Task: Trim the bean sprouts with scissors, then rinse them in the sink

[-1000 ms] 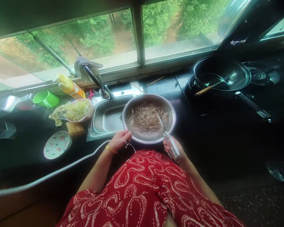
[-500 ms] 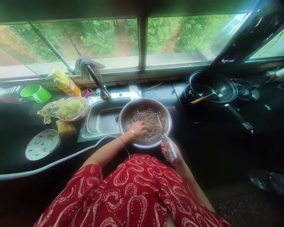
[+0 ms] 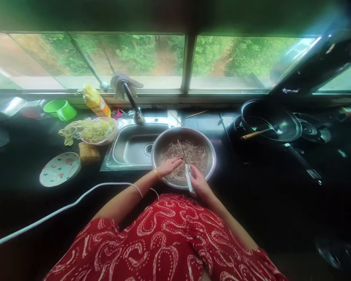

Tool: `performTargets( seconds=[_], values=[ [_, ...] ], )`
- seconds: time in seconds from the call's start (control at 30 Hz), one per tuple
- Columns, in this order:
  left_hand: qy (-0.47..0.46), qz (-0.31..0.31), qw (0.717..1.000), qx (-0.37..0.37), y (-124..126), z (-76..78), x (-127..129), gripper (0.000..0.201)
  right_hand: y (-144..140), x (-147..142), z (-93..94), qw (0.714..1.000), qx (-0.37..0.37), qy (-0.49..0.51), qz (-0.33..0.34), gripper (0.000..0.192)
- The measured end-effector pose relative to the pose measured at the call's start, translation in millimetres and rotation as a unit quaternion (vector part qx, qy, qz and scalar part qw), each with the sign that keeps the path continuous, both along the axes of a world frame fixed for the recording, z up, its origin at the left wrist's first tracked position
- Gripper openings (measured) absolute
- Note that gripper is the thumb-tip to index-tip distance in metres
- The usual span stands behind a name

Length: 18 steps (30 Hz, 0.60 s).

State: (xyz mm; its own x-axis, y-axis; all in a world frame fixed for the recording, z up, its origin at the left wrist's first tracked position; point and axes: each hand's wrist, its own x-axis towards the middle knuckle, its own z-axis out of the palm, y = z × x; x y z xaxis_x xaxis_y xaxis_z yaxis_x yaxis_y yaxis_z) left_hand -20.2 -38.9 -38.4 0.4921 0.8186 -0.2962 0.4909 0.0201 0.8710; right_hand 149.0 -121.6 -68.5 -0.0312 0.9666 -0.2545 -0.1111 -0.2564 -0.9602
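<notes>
A: What do the hands do?

B: The right hand (image 3: 199, 182) has its grip closed around the scissors (image 3: 186, 168). The blades point away from the person, over the thin brown strands (image 3: 193, 153).

A: And the other hand?

B: The left hand (image 3: 169, 166) lies flat on the strands, fingers stretched out and not closed on anything. It is just beside the scissors.

A: Where are the strands?

B: In a big metal bowl (image 3: 159, 145). The bowl sits on the right edge of the sink (image 3: 131, 148), close to the person's body.

A: What else is on the counter (image 3: 23, 171)?

B: To the left of the sink there is a pink bowl (image 3: 112, 136) full of pale yellow strips. Near it is a brown block (image 3: 89, 152), and beside that a small plate (image 3: 60, 169) with flowers painted on it. Farther back are a green cup (image 3: 60, 109) and a yellow bottle (image 3: 95, 101).

A: And above the sink?

B: A dark tap (image 3: 133, 102) with a cloth (image 3: 117, 84) hung over it.

A: What is on the right?

B: A black wok (image 3: 283, 121) on the stove, with a wooden-handled spoon (image 3: 253, 135) inside.

A: What is the white line?

B: A cable (image 3: 61, 210) running across the dark counter toward the left arm.
</notes>
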Motion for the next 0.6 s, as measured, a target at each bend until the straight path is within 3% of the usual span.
performTargets(
  seconds=[0.1, 0.2, 0.27, 0.33, 0.4, 0.47, 0.53, 0.6],
  values=[
    [-0.191, 0.147, 0.959, -0.147, -38.1, -5.9, 1.1, 0.053, 9.0, -17.2, 5.4, 0.987, 0.053, -0.118, 0.095, 0.069],
    [-0.259, 0.264, 0.914, -0.168, -64.0, -7.1, -5.8, 0.06, 20.4, -38.7, 10.1, 0.975, 0.083, -0.146, 0.149, 0.073],
    [-0.266, 0.308, 0.905, -0.12, -73.8, -1.8, -22.0, 0.06, 29.4, -54.7, 14.7, 0.975, 0.087, -0.118, 0.166, 0.074],
    [-0.207, 0.323, 0.923, 0.021, -77.6, 7.6, -48.2, 0.057, 37.7, -70.0, 22.0, 0.978, 0.06, -0.056, 0.19, 0.069],
    [-0.063, 0.277, 0.934, 0.217, -73.0, 19.4, -81.0, 0.053, 44.2, -84.0, 32.8, 0.97, 0.016, 0.012, 0.241, 0.057],
    [0.108, 0.159, 0.912, 0.363, -58.2, 31.0, -114.8, 0.053, 50.3, -98.3, 48.3, 0.951, -0.009, 0.046, 0.305, 0.048],
    [0.224, 0.025, 0.872, 0.433, -34.1, 40.1, -146.6, 0.048, 58.8, -115.3, 68.7, 0.934, -0.005, 0.037, 0.356, 0.044],
    [0.276, -0.062, 0.838, 0.467, -2.3, 46.4, -178.1, 0.031, 72.4, -134.0, 92.4, 0.932, 0.02, -0.004, 0.363, 0.046]
  ],
)
